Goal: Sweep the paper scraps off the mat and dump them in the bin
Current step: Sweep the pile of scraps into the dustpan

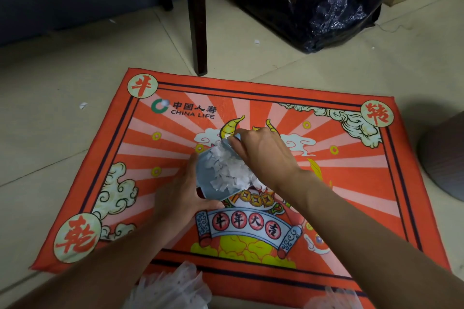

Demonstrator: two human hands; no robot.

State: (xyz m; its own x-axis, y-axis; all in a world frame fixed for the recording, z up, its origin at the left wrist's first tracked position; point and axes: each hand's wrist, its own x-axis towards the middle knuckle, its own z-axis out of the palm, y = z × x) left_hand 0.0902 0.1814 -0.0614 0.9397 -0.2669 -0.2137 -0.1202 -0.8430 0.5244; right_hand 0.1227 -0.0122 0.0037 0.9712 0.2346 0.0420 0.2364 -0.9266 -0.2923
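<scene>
An orange-red printed mat (351, 158) lies on the tiled floor. Over its middle my left hand (180, 190) grips a small light-blue dustpan (208, 183) from the left side. A heap of white paper scraps (227, 167) fills the pan. My right hand (263, 153) lies over the pan's far edge, its fingers curled round a small light-blue brush (237, 136) that it mostly hides. One scrap (164, 103) lies on the mat's logo at the far left. The grey round bin (444, 158) stands just off the mat's right edge.
A dark chair leg (199, 32) stands at the mat's far edge. Behind it to the right sits a black plastic bag (313, 2). Loose scraps lie on the floor (83, 105) (256, 42). Clear plastic bags (170, 286) lie at the mat's near edge.
</scene>
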